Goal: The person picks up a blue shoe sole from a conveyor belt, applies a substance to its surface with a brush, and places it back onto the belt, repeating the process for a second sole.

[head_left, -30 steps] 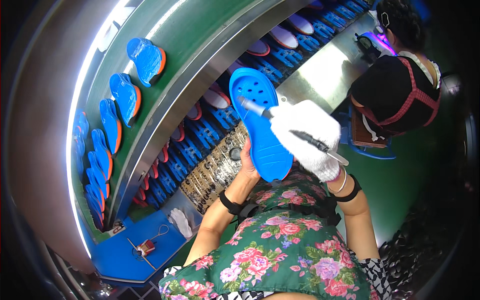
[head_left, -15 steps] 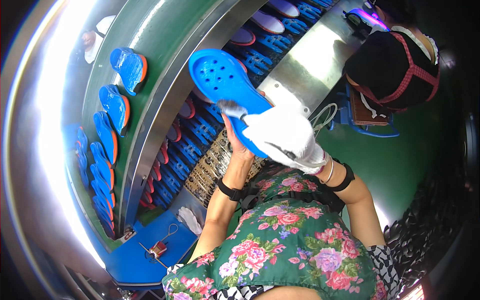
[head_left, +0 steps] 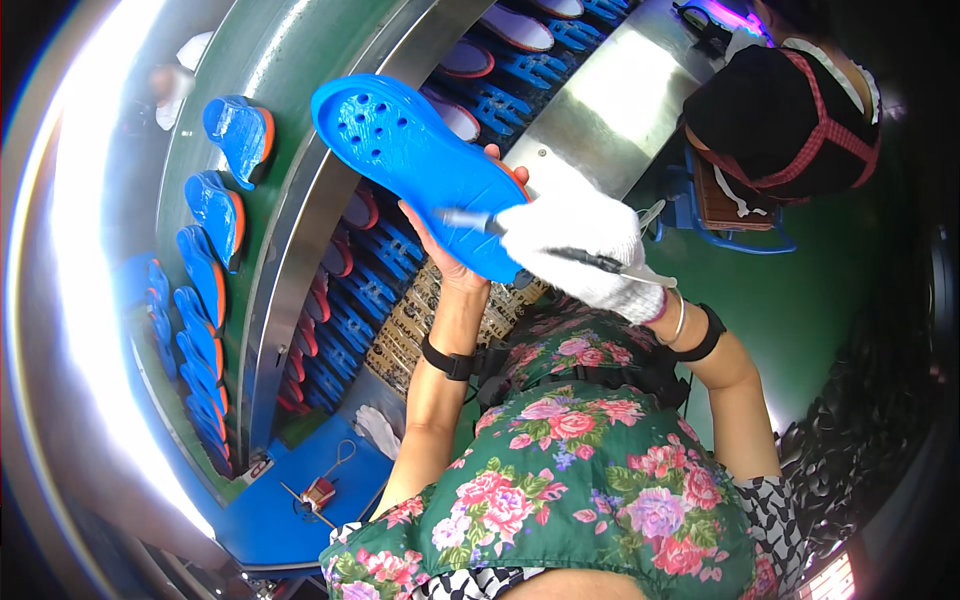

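Observation:
A blue shoe sole point(head_left: 415, 150) with a cluster of round holes at its far end is tilted up in front of me, its surface shiny and wet-looking. My bare left hand point(head_left: 440, 250) grips it from beneath, with fingertips curling over the right edge. My right hand point(head_left: 580, 240), in a white glove, is closed around a brush point(head_left: 468, 218). Its slightly blurred bristles touch the middle of the sole, toward the near end. Part of the brush handle is hidden by the glove.
At left, a green conveyor point(head_left: 300, 60) with a metal rim carries several blue soles point(head_left: 240, 140) with orange edges. Below it, a rack of blue holders point(head_left: 490, 108) bears pale insole-shaped pieces. A blue table point(head_left: 270, 520) holds a small red container point(head_left: 318, 492). A co-worker point(head_left: 770, 120) sits at right.
The sole has shifted left and slightly up with my left hand. The brush has moved down along it toward the near end, and the wet shine looks wider.

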{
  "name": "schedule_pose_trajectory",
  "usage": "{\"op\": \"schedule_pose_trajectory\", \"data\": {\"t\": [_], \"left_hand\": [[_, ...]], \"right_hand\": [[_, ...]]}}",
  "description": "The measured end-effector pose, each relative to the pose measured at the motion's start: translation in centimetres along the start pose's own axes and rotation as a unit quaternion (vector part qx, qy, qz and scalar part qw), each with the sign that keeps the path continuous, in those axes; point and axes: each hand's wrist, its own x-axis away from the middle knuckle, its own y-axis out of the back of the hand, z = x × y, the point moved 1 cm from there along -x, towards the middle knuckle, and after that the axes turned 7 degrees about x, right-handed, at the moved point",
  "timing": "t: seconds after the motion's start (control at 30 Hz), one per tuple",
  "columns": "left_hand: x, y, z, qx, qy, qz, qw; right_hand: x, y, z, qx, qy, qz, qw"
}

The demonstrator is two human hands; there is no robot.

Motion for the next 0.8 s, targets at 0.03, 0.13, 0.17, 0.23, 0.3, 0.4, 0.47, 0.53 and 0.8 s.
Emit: {"op": "schedule_pose_trajectory", "data": {"t": [0.03, 0.13, 0.17, 0.23, 0.3, 0.4, 0.47, 0.53, 0.8], "left_hand": [[-0.3, 0.1, -0.2, -0.041, -0.027, -0.017, 0.999], [-0.4, -0.1, -0.2, -0.022, 0.007, 0.023, 0.999], [-0.4, -0.3, -0.1, -0.023, 0.012, 0.031, 0.999], [0.0, -0.7, 0.0, 0.028, 0.003, 0.035, 0.999], [0.1, -0.7, -0.6, -0.053, 0.029, 0.003, 0.998], [-0.8, -0.6, -1.0, -0.042, 0.044, 0.017, 0.998], [-0.8, -0.4, -1.7, 0.004, 0.141, 0.061, 0.988], [-0.8, -0.7, -1.5, -0.026, 0.112, 0.04, 0.993], [-0.9, 0.2, -3.1, -0.094, 0.162, 0.02, 0.982]], "right_hand": [[0.0, 0.0, 0.0, 0.002, 0.0, 0.001, 1.0], [0.8, -1.1, 1.0, 0.037, 0.118, 0.036, 0.992], [1.5, -1.1, 1.9, 0.053, 0.075, 0.06, 0.994], [1.1, 0.2, 1.8, -0.03, 0.061, 0.083, 0.994], [1.3, 0.1, 0.0, -0.015, 0.013, 0.018, 1.0], [1.9, -0.3, 0.6, 0.01, 0.039, 0.047, 0.998], [1.9, 0.0, 1.3, -0.042, 0.058, 0.106, 0.992], [1.7, 0.4, 0.7, -0.1, -0.016, 0.086, 0.991], [2.2, 0.2, 2.1, -0.096, -0.018, 0.141, 0.985]]}}
